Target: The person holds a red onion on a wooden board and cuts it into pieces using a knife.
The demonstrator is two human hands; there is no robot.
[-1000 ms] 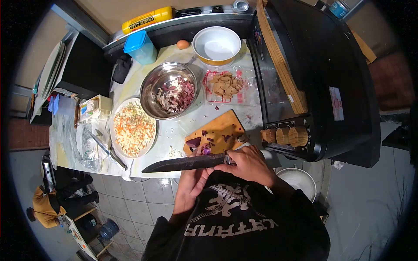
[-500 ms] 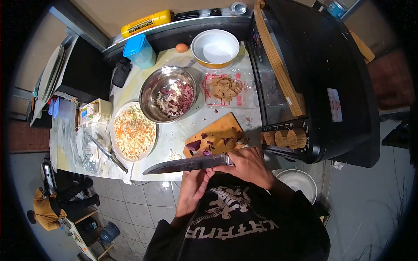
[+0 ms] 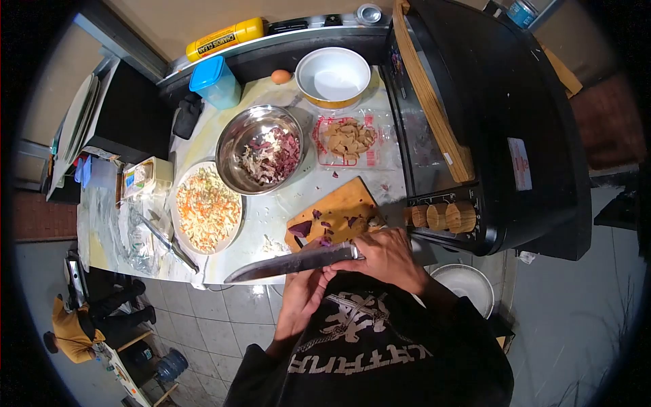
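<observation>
My right hand (image 3: 390, 258) is closed around the handle of a large knife (image 3: 291, 263). Its long blade points left, flat side towards me, over the counter's front edge. Just below the blade is my left hand (image 3: 302, 295), its fingers drawn together near my right fingers and partly hidden by the knife; whatever they hold cannot be made out. Beyond the blade lies a wooden cutting board (image 3: 339, 203) bearing several dark purple pieces (image 3: 300, 229). A steel bowl (image 3: 229, 146) contains chopped purple and white bits. Left of it, a white plate (image 3: 239, 234) carries shredded orange and pale vegetables.
A black oven (image 3: 515, 122) stands close on the right. Behind the board are a plastic bag with brown slices (image 3: 349, 139), a white bowl (image 3: 332, 74) and an egg (image 3: 281, 76). Another knife (image 3: 166, 243) lies left. A person (image 3: 73, 329) is at lower left.
The knife blade has tilted a little, its tip slightly lower towards me. Both hands stay nearly in place, and the whole view has shifted very slightly.
</observation>
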